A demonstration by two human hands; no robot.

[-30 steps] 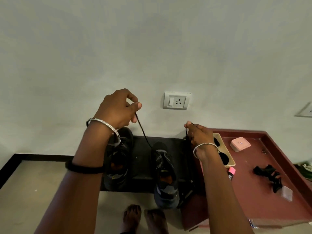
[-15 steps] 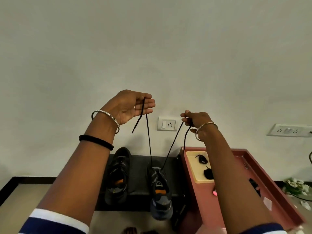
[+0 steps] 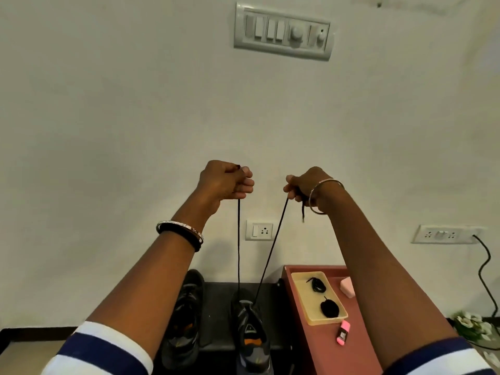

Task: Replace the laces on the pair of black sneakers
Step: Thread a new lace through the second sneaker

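Two black sneakers stand side by side on a black mat (image 3: 216, 307) against the wall. The left sneaker (image 3: 184, 320) is partly hidden by my left forearm. A black lace (image 3: 238, 247) runs up in two taut strands from the right sneaker (image 3: 250, 334). My left hand (image 3: 226, 182) grips one strand in a fist, raised high in front of the wall. My right hand (image 3: 304, 186) grips the other strand at the same height, with the lace's short tail hanging below it.
A red-brown table (image 3: 359, 347) stands right of the mat. On it are a beige tray (image 3: 303, 296) holding two coiled black laces, a pink case and a small pink object (image 3: 343, 331). Wall sockets, a switch panel and a hanging black cable are nearby.
Both hands rose higher, drawing the lace strands longer and taut out of the right sneaker. My left hand went from flat fingers to a fist round its strand. The view tilted upward.
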